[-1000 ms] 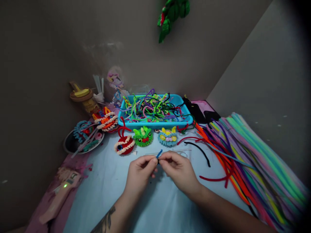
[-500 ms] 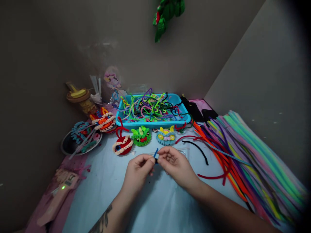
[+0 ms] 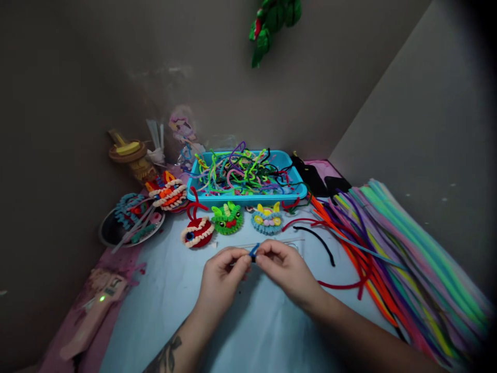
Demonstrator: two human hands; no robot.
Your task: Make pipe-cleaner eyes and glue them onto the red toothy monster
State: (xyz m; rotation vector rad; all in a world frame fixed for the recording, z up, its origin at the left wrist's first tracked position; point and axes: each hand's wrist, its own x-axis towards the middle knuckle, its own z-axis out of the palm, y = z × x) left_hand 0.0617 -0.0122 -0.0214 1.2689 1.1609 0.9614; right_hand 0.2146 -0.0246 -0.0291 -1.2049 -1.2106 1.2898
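My left hand (image 3: pixel 229 269) pinches a short blue pipe cleaner (image 3: pixel 254 250) together with a small black piece between thumb and forefinger. My right hand (image 3: pixel 281 267) is closed at the other side of the same blue pipe cleaner, its fingertips close to the left ones. The blue end sticks up slantwise between the two hands; fingers hide most of the rest. Beyond the hands stand a red and cream fuzzy figure (image 3: pixel 197 233), a green dragon-like head (image 3: pixel 228 218) and a light blue and yellow head (image 3: pixel 267 219).
A blue tray (image 3: pixel 248 199) of tangled pipe cleaners stands at the back. Long coloured pipe cleaners (image 3: pixel 411 269) fan out at right, near a curved black one (image 3: pixel 316 242). At left are a metal bowl (image 3: pixel 106 233) and a pink device (image 3: pixel 95 316) with a green light.
The blue pipe cleaner's end has tipped over toward the right, and my right fingertips are now against it. The whole view has shifted slightly.
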